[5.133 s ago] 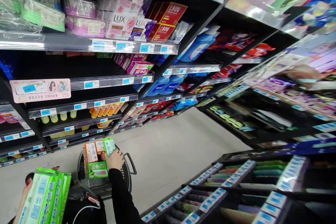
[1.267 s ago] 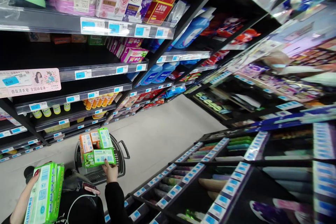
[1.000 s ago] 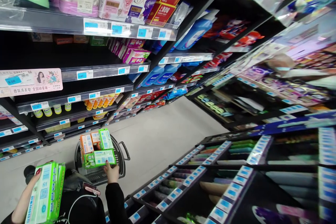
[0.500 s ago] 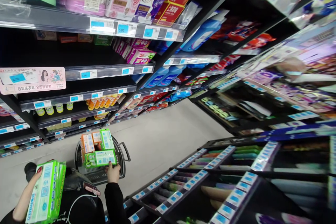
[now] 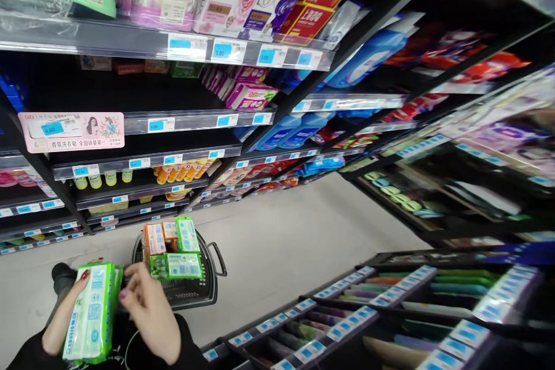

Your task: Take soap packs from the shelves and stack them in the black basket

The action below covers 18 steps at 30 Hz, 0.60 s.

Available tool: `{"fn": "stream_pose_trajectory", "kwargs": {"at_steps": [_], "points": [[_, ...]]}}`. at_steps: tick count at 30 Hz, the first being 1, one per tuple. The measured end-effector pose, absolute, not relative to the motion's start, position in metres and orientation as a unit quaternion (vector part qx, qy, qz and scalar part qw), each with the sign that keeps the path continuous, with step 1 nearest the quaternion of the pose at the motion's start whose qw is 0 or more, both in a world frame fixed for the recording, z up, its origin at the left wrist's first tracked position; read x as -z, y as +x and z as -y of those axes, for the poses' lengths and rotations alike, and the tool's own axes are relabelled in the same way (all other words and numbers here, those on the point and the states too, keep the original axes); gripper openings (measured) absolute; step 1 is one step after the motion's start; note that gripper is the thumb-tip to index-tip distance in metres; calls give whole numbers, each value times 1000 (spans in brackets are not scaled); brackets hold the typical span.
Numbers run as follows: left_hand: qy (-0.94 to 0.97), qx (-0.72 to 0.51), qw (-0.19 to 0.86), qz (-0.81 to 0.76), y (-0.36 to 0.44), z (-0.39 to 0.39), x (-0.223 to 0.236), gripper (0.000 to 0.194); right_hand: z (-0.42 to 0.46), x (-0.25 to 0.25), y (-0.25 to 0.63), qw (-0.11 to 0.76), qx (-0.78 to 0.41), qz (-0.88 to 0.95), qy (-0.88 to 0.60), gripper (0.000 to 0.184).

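Nearest: one stack of green-and-white packs [image 5: 91, 312], in your left hand [image 5: 60, 321], thumb clamped across the top face, likely to stop slick wrappers sliding apart. Item: your right hand [image 5: 151, 312], just beside the stack, fingers loosely curled and apart from the thumb; contact with the stack, cannot tell. Beyond: one black basket [image 5: 193, 299] on the floor [image 5: 269, 231], holding orange packs [image 5: 155, 240] and green packs [image 5: 184, 266] set close together, presumably to save room. Farthest: stocked shelves [image 5: 191, 123], price tags facing you.

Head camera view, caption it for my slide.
Left hand holding green packs, right hand beside them, near a loaded black basket in a store aisle.
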<state>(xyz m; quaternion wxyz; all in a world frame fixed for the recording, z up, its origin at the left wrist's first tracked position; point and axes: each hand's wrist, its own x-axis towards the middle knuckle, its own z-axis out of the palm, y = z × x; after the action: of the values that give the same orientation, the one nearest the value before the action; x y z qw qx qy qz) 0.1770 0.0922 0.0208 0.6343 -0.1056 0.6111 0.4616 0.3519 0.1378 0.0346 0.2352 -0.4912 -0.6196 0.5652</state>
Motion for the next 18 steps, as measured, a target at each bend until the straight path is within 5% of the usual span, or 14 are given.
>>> {"fn": "stream_pose_trajectory", "kwargs": {"at_steps": [3, 6, 13, 18], "points": [[-44, -518, 632, -575, 186, -89, -35, 70, -134, -63, 321, 116, -494, 686, -522, 65], [-52, -548, 642, -534, 187, -83, -37, 73, -132, -68, 310, 79, -493, 674, -544, 71], [40, -577, 576, -578, 187, -82, -40, 58, -125, -73, 311, 99, -508, 658, -547, 75], [-42, -593, 616, -516, 190, -85, -32, 68, -131, -68, 317, 181, -572, 611, -517, 56]]}}
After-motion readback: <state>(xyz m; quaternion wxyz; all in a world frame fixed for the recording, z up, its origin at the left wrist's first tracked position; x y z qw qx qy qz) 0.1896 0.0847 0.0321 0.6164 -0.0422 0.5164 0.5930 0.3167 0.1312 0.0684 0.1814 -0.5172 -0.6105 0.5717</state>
